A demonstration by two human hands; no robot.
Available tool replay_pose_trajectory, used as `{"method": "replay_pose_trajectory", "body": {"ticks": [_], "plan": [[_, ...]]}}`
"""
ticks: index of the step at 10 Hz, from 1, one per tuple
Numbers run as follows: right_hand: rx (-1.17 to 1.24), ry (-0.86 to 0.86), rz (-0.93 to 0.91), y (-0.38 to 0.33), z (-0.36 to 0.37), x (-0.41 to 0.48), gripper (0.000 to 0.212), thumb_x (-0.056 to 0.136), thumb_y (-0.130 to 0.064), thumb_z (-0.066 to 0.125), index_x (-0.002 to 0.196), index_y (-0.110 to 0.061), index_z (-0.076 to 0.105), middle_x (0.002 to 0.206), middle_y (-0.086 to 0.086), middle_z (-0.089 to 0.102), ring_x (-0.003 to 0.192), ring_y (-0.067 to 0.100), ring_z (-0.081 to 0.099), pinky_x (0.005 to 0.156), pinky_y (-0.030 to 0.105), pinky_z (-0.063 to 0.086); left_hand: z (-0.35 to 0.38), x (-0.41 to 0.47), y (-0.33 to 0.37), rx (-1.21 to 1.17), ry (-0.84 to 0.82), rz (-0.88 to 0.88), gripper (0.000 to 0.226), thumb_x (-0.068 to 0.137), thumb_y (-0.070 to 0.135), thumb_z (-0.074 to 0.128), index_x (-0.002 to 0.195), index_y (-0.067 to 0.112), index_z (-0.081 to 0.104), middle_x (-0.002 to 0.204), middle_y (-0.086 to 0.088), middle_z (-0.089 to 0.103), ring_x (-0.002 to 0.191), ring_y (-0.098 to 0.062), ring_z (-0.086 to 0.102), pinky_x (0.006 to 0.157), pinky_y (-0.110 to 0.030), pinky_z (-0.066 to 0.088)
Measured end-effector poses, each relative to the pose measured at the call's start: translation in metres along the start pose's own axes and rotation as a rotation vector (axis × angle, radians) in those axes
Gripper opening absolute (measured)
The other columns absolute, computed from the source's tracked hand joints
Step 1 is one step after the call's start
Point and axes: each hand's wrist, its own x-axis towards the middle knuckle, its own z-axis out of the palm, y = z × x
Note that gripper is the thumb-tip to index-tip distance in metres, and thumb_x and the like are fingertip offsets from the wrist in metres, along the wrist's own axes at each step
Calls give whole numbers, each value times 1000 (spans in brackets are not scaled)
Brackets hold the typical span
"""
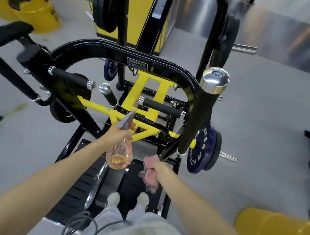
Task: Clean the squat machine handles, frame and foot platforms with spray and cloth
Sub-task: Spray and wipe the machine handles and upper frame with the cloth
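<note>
1. The left hand is clenched round the neck of the spray bottle, whose grey nozzle points at the machine's yellow crossbars.
2. The right hand grasps a bunched pink cloth over the front edge of the black foot platform, just beside the lower end of a long padded handle.
3. The person's feet stand toward the platform's rear edge.

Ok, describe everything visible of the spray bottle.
The spray bottle has a clear, orange-tinted plastic body and a grey trigger head. A little yellowish liquid pools at its lower end. The left hand grips its neck, holding it in the air, nozzle aimed ahead at the yellow frame.
</note>
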Motion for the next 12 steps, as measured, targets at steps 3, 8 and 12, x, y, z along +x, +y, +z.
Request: {"method": "replay_pose_trajectory", "body": {"ticks": [3,8,12], "plan": [[-284,-69,-178,-60,92,-55,6,92,-18,61,87,-16,59,89,3,61,77,15,59,68,25,51,-75,-23,-6,97,48,-87,52,67,6,67,117,-2,56,89,-13,56,75,-16,64,66,-23,54],[109,-124,-320,-66,272,-47,24,89,11,51,75,-8,53,67,10,58,61,25,63,69,40,54,-235,-12,-21,74,90,66,33,63,6,58,93,20,51,79,-4,42,66,-16,40,60,-28,36],[-91,-204,-311,-55,387,-74,31,81,22,41,80,-9,46,77,10,52,71,24,56,62,34,46,-314,-3,-22,118,53,179,48,63,32,65,110,31,54,98,-18,56,79,-20,56,80,-49,51]]}}
